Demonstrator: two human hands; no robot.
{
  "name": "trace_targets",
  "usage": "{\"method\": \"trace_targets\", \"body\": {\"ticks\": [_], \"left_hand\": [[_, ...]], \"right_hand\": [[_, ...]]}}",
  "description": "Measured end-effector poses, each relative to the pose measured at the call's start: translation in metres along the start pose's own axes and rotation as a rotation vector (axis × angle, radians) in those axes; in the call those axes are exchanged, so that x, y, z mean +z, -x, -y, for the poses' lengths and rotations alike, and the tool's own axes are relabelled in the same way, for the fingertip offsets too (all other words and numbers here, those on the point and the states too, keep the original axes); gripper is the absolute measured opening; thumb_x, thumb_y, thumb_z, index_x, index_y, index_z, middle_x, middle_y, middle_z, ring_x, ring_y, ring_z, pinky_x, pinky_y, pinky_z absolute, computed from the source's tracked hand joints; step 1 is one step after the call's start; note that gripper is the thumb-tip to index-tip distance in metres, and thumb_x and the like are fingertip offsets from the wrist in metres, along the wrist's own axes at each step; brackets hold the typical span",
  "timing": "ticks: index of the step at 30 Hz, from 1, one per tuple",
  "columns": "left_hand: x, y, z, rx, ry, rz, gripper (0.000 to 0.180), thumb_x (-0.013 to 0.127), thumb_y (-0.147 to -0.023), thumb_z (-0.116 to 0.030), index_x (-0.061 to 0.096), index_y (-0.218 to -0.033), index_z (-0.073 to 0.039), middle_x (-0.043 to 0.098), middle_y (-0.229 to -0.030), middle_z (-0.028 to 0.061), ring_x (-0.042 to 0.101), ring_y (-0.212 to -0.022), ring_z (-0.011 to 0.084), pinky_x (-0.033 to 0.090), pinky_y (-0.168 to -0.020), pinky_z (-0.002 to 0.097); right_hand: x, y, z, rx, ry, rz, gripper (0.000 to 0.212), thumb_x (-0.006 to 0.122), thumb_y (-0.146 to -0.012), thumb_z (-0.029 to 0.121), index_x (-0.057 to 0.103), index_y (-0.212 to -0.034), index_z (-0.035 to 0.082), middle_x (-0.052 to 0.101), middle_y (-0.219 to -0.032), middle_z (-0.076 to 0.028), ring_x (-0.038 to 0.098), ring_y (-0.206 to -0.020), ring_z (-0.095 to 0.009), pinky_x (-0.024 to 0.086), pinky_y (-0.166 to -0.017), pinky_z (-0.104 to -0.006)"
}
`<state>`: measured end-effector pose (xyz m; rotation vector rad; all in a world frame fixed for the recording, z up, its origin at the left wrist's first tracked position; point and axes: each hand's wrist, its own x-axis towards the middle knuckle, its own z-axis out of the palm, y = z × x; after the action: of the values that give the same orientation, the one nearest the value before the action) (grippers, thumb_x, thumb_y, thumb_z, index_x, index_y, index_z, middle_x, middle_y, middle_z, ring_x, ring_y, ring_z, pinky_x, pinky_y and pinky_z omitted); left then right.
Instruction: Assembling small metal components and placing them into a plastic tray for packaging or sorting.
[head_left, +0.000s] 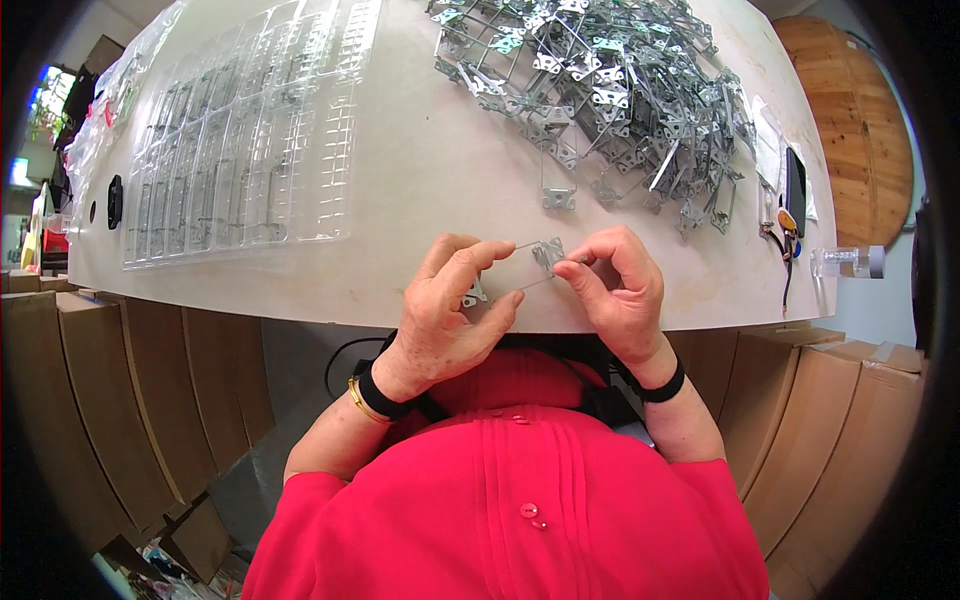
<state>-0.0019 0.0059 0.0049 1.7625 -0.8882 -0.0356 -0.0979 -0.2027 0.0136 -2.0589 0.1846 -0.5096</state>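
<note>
Bracket of silvery metal plates and thin wires (547, 256), long axis running sideways between right hand (622, 290), pinching the nearer plate, and left hand (445, 297), spread-fingered, lightly gripping both wires.

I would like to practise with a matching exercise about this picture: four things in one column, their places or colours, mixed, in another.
1. bracelet
2. plastic tray
3. heap of metal parts
4. wire-and-plate part

A. far side of the table, right of the tray
B. between left hand and right hand
C. golden
D. transparent

Pairs: 1-C; 2-D; 3-A; 4-B
</note>
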Motion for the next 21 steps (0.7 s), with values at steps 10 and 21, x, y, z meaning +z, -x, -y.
{"method": "trace_targets", "body": {"ticks": [10, 21], "left_hand": [[0.0, 0.0, 0.0006, -0.007, 0.004, 0.011, 0.05, 0.083, -0.078, -0.001, 0.07, -0.126, -0.001, 0.067, -0.105, 0.0123, 0.063, -0.09, 0.0219, 0.053, -0.076, 0.0335], [-0.0002, 0.0002, -0.0012, -0.016, 0.002, 0.006, 0.05, 0.083, -0.078, 0.0, 0.07, -0.126, -0.002, 0.067, -0.106, 0.012, 0.063, -0.09, 0.0213, 0.054, -0.077, 0.0334]], "right_hand": [[0.0004, 0.0011, -0.0036, 0.014, 0.009, 0.006, 0.02, 0.089, -0.085, 0.011, 0.071, -0.094, 0.007, 0.069, -0.091, -0.004, 0.06, -0.081, -0.021, 0.049, -0.072, -0.0339], [-0.0016, 0.0031, -0.0052, -0.037, 0.0, -0.032, 0.008, 0.073, -0.102, 0.009, 0.07, -0.106, 0.004, 0.072, -0.101, -0.009, 0.067, -0.091, -0.021, 0.053, -0.081, -0.0325]]}}
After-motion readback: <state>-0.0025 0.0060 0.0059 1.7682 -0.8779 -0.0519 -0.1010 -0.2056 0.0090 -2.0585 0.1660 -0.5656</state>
